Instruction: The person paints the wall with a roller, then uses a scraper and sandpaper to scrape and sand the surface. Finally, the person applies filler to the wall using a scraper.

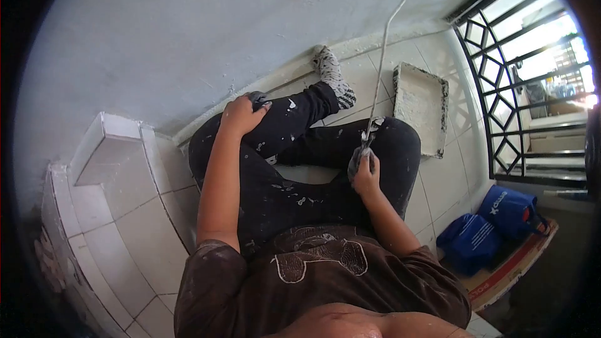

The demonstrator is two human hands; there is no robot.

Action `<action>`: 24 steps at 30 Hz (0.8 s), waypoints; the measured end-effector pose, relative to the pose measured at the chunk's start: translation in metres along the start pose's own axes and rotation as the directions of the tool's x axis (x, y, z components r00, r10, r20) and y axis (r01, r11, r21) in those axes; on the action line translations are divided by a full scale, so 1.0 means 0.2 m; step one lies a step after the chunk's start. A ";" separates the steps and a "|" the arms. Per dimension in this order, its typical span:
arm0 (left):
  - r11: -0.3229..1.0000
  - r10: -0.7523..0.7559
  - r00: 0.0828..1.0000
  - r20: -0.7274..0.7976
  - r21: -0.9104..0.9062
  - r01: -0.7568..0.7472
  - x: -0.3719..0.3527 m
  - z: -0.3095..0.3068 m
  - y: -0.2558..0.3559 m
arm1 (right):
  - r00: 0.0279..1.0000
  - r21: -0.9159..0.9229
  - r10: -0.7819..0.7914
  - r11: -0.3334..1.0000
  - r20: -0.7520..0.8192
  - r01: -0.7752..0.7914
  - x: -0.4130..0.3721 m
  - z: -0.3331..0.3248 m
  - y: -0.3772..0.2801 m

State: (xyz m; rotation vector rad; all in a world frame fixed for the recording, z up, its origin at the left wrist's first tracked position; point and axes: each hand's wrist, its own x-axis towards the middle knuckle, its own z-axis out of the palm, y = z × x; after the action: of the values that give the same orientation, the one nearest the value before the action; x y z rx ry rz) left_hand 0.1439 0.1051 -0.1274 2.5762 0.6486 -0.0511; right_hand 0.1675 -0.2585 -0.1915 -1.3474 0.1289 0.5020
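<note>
My right hand (365,174) is closed around the handle end of a paint roller (384,50), above my right thigh. The roller's long, thin, paint-covered rod points up and away from me, and its head lies close in front of the wall in this view. My left hand (241,116) rests on my left knee, fingers curled at a dark grey lump (256,96) that I cannot make out. Dark grey material also shows at the fingers of my right hand. A shallow paint tray (418,109), coated in white paint, lies on the floor beyond my right knee.
I sit on a tiled floor, facing a pale wall (175,31). Tiled steps (116,178) rise at my left. At the right stands a black metal gate (519,97). Blue bags (469,241) sit by a cardboard box (516,269). White paint spots my dark trousers (294,197).
</note>
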 end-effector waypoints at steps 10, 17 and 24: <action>0.994 -0.014 0.995 0.094 0.110 0.004 0.00 -0.01 0.05 | 0.980 -0.727 -0.168 0.686 -0.110 0.036 -0.44 -0.21 -0.05; 0.991 0.091 0.995 -0.032 0.102 -0.087 -0.02 0.07 -0.03 | 0.946 -0.706 -0.222 0.708 -0.235 -0.009 -0.20 -0.62 -0.22; 0.952 0.300 0.933 -0.199 0.131 -0.278 -0.10 0.13 -0.05 | 0.878 -0.633 -0.047 0.711 -0.477 -0.306 0.09 -1.12 -0.31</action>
State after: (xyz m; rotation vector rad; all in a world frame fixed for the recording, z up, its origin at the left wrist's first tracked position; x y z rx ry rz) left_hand 0.1235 0.0925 -0.1530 2.7721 0.3395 0.3062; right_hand 0.2529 -0.4755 -0.1934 -2.2189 0.4760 0.3429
